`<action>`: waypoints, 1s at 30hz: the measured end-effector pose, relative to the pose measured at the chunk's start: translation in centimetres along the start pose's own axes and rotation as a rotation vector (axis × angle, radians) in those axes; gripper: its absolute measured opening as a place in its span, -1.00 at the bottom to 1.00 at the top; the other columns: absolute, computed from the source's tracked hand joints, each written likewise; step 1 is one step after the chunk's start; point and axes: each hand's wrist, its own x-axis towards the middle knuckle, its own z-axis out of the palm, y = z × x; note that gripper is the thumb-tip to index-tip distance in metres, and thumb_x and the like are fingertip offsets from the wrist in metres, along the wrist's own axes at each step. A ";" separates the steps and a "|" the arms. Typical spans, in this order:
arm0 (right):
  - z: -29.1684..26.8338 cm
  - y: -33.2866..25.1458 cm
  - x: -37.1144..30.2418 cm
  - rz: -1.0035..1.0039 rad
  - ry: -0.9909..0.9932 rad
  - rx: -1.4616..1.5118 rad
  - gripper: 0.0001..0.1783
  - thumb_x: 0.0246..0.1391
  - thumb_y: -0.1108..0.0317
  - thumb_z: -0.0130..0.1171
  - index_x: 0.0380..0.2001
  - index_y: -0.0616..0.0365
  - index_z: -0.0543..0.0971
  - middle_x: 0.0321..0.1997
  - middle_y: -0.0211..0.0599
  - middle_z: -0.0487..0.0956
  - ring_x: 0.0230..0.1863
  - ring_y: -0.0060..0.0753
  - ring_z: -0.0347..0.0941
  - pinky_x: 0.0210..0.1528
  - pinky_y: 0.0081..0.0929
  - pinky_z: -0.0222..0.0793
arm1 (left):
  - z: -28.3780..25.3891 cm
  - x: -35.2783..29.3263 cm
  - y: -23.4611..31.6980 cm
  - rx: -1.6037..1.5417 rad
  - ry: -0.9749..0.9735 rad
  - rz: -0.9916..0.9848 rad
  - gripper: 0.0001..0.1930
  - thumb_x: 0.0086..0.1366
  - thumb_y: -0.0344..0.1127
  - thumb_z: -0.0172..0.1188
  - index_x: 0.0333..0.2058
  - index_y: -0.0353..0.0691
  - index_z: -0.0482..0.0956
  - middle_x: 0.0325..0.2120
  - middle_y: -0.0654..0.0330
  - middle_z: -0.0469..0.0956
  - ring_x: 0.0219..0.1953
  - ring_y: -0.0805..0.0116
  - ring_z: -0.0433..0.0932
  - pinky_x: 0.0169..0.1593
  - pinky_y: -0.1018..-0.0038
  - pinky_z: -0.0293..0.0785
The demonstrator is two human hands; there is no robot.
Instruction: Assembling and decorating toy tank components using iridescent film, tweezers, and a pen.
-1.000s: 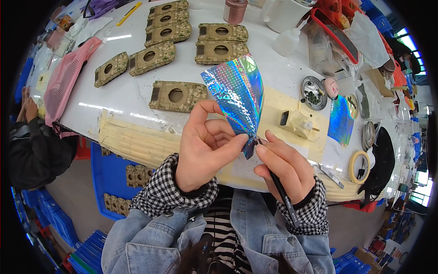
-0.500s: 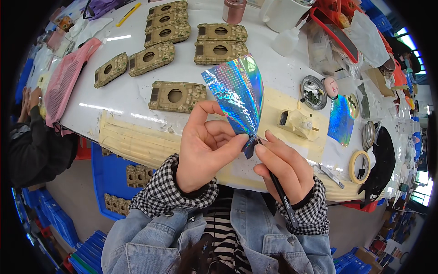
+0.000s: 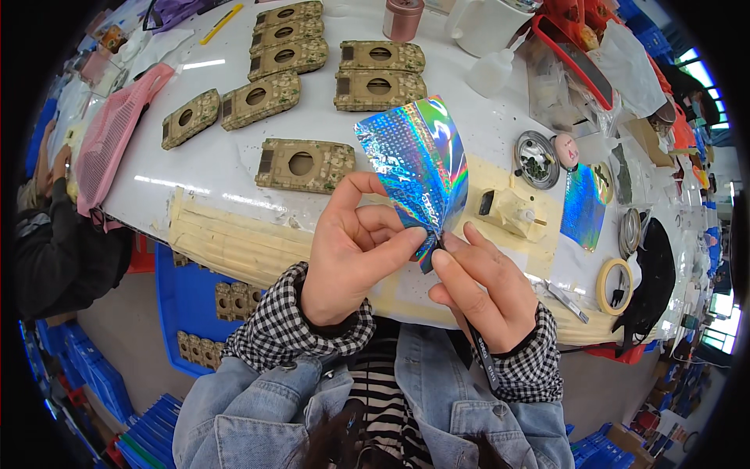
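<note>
My left hand (image 3: 344, 262) pinches the narrow lower end of a shiny blue holographic film sheet (image 3: 418, 160) between thumb and forefinger. The sheet is bent and fans out upward from that pinch. My right hand (image 3: 496, 289) is closed around black tweezers (image 3: 483, 359), whose tips meet the gathered end of the film beside my left thumb. Anything tiny at the tips is too small to make out. Behind my hands, a cream-coloured model part (image 3: 516, 213) with a small rod sits on the taped paper. A camouflaged toy tank hull (image 3: 305, 166) lies beyond my left hand.
More camouflaged hulls (image 3: 379, 84) stand farther back. To the right are a metal dish (image 3: 537, 160) of small green parts, another holographic sheet (image 3: 584, 211), a tape roll (image 3: 614, 286) and a knife (image 3: 568, 301). A blue tray (image 3: 173, 313) of hulls is below left. Someone's dark sleeve (image 3: 70, 227) shows at far left.
The film sheet has swung slightly to the right and shows more of its face. The tweezers' handle is steeper, and my right fingers have shifted a little.
</note>
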 end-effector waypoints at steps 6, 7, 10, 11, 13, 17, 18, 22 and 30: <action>0.1 0.1 0.0 0.006 0.008 0.019 -0.61 -0.11 0.37 0.36 -0.16 0.29 0.59 -0.22 -0.08 0.56 -0.18 -0.17 0.58 -0.07 -0.16 0.55 | -0.2 0.0 0.0 -0.003 -0.010 -0.006 -0.53 0.16 -0.63 0.17 -0.01 -0.30 0.18 -0.35 0.13 0.60 -0.26 0.46 0.59 -0.19 0.57 0.52; 0.1 0.1 0.0 0.010 0.010 0.025 -0.60 -0.11 0.37 0.36 -0.16 0.29 0.59 -0.22 -0.08 0.56 -0.17 -0.17 0.58 -0.06 -0.16 0.54 | -0.2 0.0 0.1 0.000 -0.010 -0.007 -0.53 0.16 -0.62 0.17 -0.01 -0.30 0.18 -0.35 0.13 0.60 -0.26 0.46 0.59 -0.19 0.57 0.52; -0.2 0.0 0.0 0.039 -0.001 0.064 -0.59 -0.11 0.37 0.35 -0.14 0.27 0.58 -0.21 -0.09 0.56 -0.14 -0.16 0.57 -0.03 -0.14 0.53 | -0.1 0.0 0.0 0.004 -0.012 -0.005 -0.53 0.16 -0.62 0.17 -0.01 -0.30 0.18 -0.36 0.14 0.60 -0.27 0.46 0.59 -0.19 0.58 0.53; -0.2 0.0 -0.1 0.051 -0.002 0.079 -0.59 -0.11 0.38 0.35 -0.14 0.26 0.58 -0.21 -0.09 0.56 -0.13 -0.16 0.57 -0.02 -0.14 0.52 | -0.1 0.0 0.0 0.006 -0.011 -0.003 -0.53 0.16 -0.62 0.17 -0.01 -0.30 0.18 -0.36 0.14 0.60 -0.27 0.46 0.59 -0.20 0.58 0.53; -0.2 0.0 -0.2 0.073 -0.005 0.110 -0.59 -0.11 0.39 0.34 -0.12 0.25 0.58 -0.20 -0.10 0.56 -0.12 -0.15 0.56 0.00 -0.13 0.51 | -0.1 0.0 0.0 0.004 -0.010 0.003 -0.53 0.16 -0.63 0.17 -0.01 -0.29 0.18 -0.37 0.15 0.60 -0.29 0.46 0.59 -0.21 0.58 0.52; -0.4 0.2 -0.2 0.161 0.000 0.254 -0.58 -0.10 0.41 0.33 -0.10 0.23 0.57 -0.18 -0.11 0.56 -0.10 -0.16 0.55 0.05 -0.14 0.49 | -0.3 0.0 -0.1 0.013 -0.010 0.000 -0.53 0.15 -0.63 0.18 -0.03 -0.27 0.16 -0.39 0.16 0.60 -0.31 0.47 0.59 -0.24 0.60 0.52; -0.6 0.1 -0.1 0.191 -0.004 0.295 -0.58 -0.09 0.41 0.33 -0.09 0.22 0.56 -0.18 -0.12 0.56 -0.10 -0.16 0.55 0.05 -0.14 0.49 | -0.3 0.0 -0.1 0.016 -0.008 0.004 -0.52 0.15 -0.64 0.18 -0.03 -0.26 0.16 -0.40 0.16 0.60 -0.31 0.47 0.59 -0.25 0.60 0.52; -0.8 0.1 -0.1 0.231 -0.008 0.320 -0.58 -0.09 0.42 0.32 -0.08 0.22 0.56 -0.18 -0.12 0.56 -0.08 -0.17 0.54 0.07 -0.14 0.48 | -0.1 0.0 -0.3 0.016 -0.002 0.018 -0.51 0.14 -0.64 0.19 -0.04 -0.25 0.14 -0.40 0.16 0.60 -0.31 0.47 0.60 -0.26 0.62 0.51; -0.3 0.1 -0.1 0.110 -0.009 0.153 -0.59 -0.11 0.38 0.35 -0.13 0.25 0.58 -0.24 -0.12 0.57 -0.15 -0.15 0.57 0.00 -0.16 0.52 | -0.3 -0.1 -0.3 0.009 -0.001 0.048 -0.52 0.14 -0.65 0.19 -0.04 -0.25 0.15 -0.36 0.12 0.62 -0.29 0.47 0.60 -0.26 0.63 0.50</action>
